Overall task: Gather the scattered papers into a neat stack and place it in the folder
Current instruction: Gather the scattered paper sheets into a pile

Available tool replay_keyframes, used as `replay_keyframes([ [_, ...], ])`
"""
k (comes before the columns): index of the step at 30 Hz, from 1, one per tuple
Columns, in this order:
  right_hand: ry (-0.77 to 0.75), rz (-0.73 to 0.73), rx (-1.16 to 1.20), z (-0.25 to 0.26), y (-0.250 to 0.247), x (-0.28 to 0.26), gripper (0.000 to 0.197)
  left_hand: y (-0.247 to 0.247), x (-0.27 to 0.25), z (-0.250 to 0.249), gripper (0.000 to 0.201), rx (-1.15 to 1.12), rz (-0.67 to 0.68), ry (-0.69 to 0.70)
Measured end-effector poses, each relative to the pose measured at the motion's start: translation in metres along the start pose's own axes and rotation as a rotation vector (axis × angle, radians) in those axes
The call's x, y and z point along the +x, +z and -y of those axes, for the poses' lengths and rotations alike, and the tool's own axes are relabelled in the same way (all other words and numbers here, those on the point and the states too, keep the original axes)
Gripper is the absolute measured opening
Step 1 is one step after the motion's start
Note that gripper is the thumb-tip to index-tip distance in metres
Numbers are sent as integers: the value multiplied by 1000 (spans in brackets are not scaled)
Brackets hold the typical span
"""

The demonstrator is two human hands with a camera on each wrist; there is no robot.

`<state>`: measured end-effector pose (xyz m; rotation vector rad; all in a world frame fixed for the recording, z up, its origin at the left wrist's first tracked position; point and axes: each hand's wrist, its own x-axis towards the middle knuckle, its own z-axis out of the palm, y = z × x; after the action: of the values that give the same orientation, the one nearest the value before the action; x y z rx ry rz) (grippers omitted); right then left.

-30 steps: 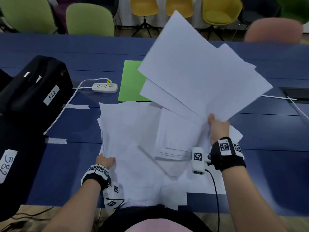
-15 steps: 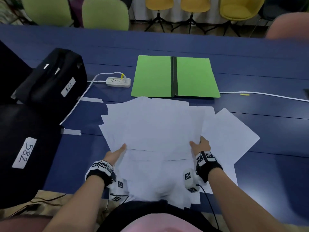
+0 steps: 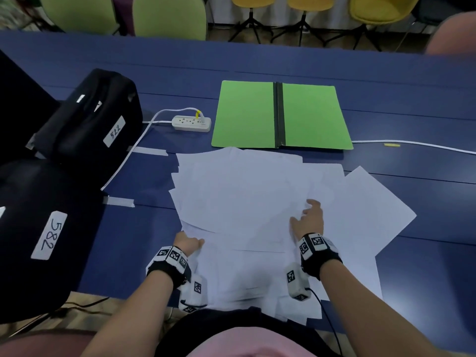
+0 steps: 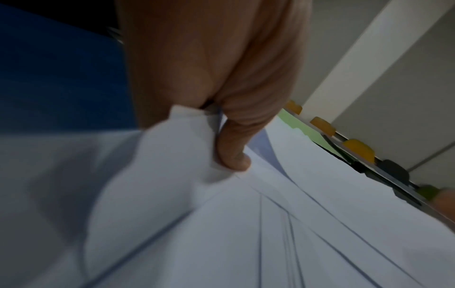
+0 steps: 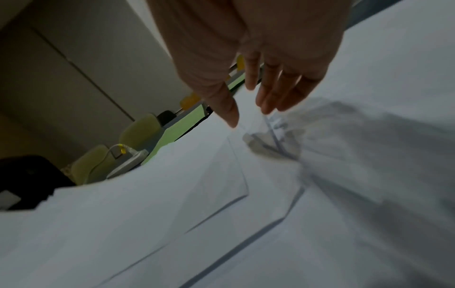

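Several white papers (image 3: 244,199) lie in a loose, overlapping pile on the blue table (image 3: 425,266), close to me. An open green folder (image 3: 280,115) with a dark spine lies flat just beyond the pile. My left hand (image 3: 189,244) pinches the near left edge of some sheets; in the left wrist view its thumb (image 4: 231,154) presses down on the papers (image 4: 246,233). My right hand (image 3: 309,219) hovers open over the right part of the pile, fingers (image 5: 270,91) spread just above the papers (image 5: 246,214) and holding nothing. One sheet (image 3: 368,204) sticks out to the right.
Two black cases (image 3: 87,124) with white number labels stand at the left. A white power strip (image 3: 192,123) and its cable lie left of the folder. Another white cable (image 3: 412,143) runs off right. Green and yellow chairs (image 3: 170,16) line the far side.
A second ago my right hand held a fan of sheets up high. It laid them on the pile and has since let go, moving forward and opening. The left hand kept its grip.
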<state>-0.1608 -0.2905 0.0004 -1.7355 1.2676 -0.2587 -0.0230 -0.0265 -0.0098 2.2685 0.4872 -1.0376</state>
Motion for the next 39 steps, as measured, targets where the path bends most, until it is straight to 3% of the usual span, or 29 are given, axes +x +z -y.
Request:
replay_keyframes([
  [2,-21,19,-53,-1,4,7,65,3,1,-4,72,11,-25,-5],
  [4,22,138,-175,-2,8,9,67,3,4,-6,64,0,-45,-7],
  [6,57,214,-281,-3,11,8,64,3,6,-7,67,6,-42,-12],
  [9,69,227,-208,1,13,6,52,1,7,-9,73,-5,-54,-29],
  [16,51,112,-143,5,5,7,28,1,14,-2,90,-125,-7,5],
  [20,113,-2,-152,3,-10,4,19,4,13,-2,95,-254,-28,6],
  [24,112,103,-168,1,-12,0,14,4,13,-3,91,-272,-26,-11],
  [27,106,239,-166,2,-10,-2,27,6,16,-3,87,-248,-21,-7],
  [30,31,204,-149,3,-9,-3,20,6,13,-1,84,-251,-15,15],
  [34,7,85,-4,11,-14,-3,15,2,5,-2,114,-323,9,29],
  [35,14,150,-37,12,-16,-2,22,1,5,-2,116,-331,13,30],
  [39,-25,696,-478,11,-24,-14,25,1,6,-2,120,-280,13,20],
])
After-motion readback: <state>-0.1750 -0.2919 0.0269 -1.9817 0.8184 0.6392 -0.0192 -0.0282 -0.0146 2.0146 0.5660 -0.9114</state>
